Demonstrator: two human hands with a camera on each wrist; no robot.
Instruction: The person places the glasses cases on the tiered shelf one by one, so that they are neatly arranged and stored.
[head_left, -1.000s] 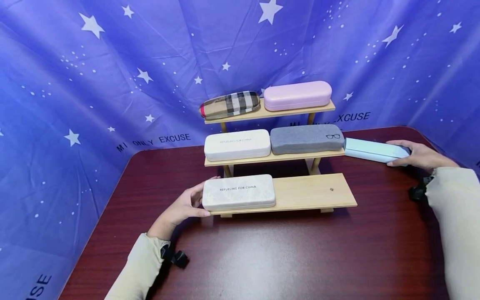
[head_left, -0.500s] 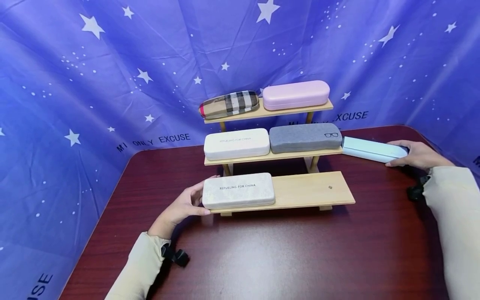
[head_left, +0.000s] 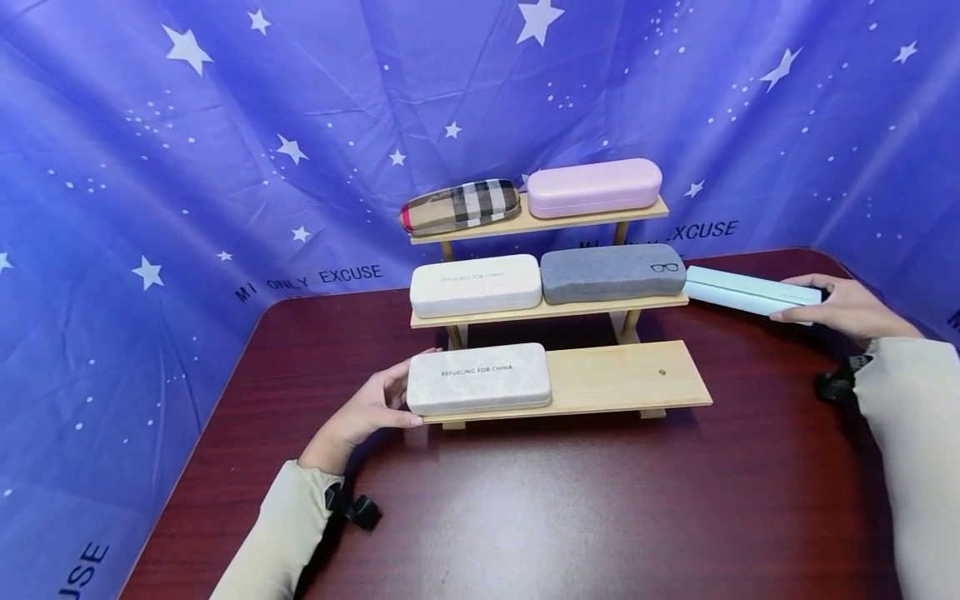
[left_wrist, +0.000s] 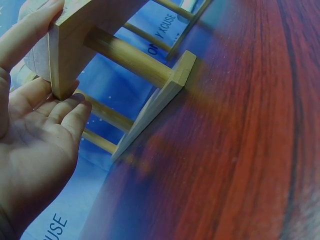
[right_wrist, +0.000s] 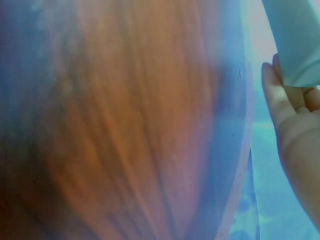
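Observation:
In the head view my left hand (head_left: 367,412) grips the left end of the wooden tiered rack (head_left: 630,379) at its lowest shelf. The left wrist view shows thumb above and fingers under the board's end. A pale grey glasses case (head_left: 480,379) lettered "REFUELING FOR CHINA" lies on that shelf beside the hand. Over at the right, my right hand (head_left: 847,308) holds a light blue glasses case (head_left: 742,292) by its right end. The case's left end is close to the middle shelf's right end; whether they touch I cannot tell.
On the middle shelf lie a white glasses case (head_left: 476,287) and a dark grey one (head_left: 611,275). A plaid case (head_left: 461,208) and a pink case (head_left: 596,189) occupy the top shelf. Behind the dark red table (head_left: 510,500) hangs a blue star-patterned curtain (head_left: 337,100).
The light blue case has risen slightly and turned a little in my right hand. My left hand keeps its place on the rack, and the other cases lie as before.

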